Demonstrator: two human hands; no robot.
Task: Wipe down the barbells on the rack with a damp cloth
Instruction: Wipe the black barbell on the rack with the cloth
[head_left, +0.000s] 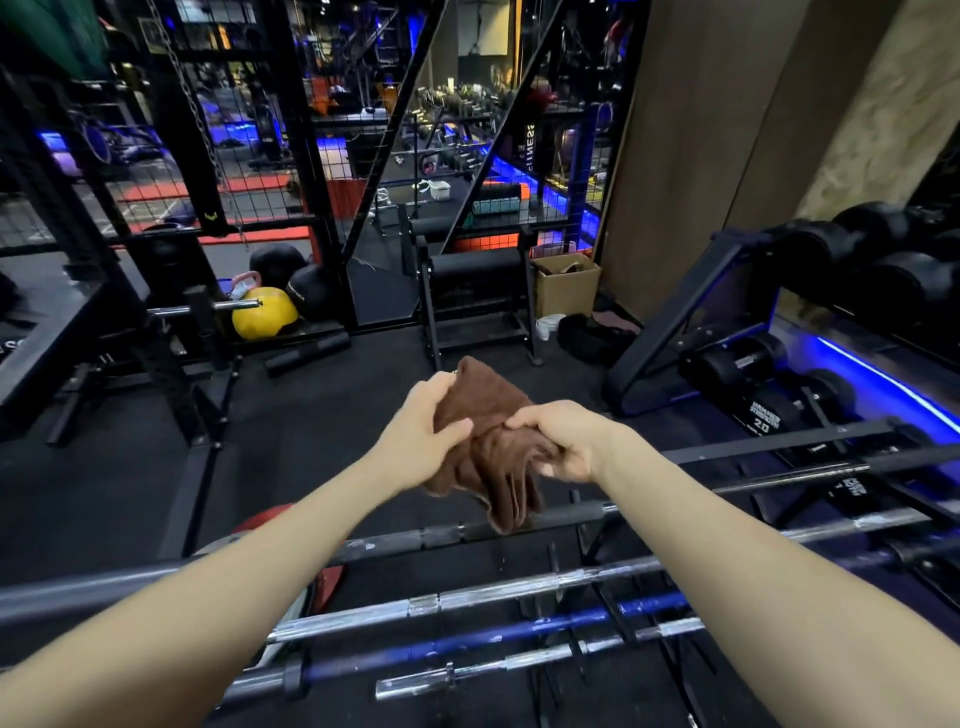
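A brown cloth (488, 447) hangs folded in mid-air above the barbell rack. My left hand (423, 434) grips its left side, fingers behind and thumb in front. My right hand (563, 441) pinches its right edge. Below lie several barbells across the rack: a dark bar (561, 517) just under the cloth's lower corner, a chrome bar (519, 587), a blue bar (519, 631) and a short chrome bar (524, 662). The cloth's lower tip hangs close to the dark bar; contact cannot be told.
A dumbbell rack (810, 374) with black dumbbells stands at the right under blue strip light. Ahead are a black padded bench (475, 291), a cardboard box (566, 283) and a yellow ball (262, 314). A squat rack frame (171, 364) stands at the left on black floor.
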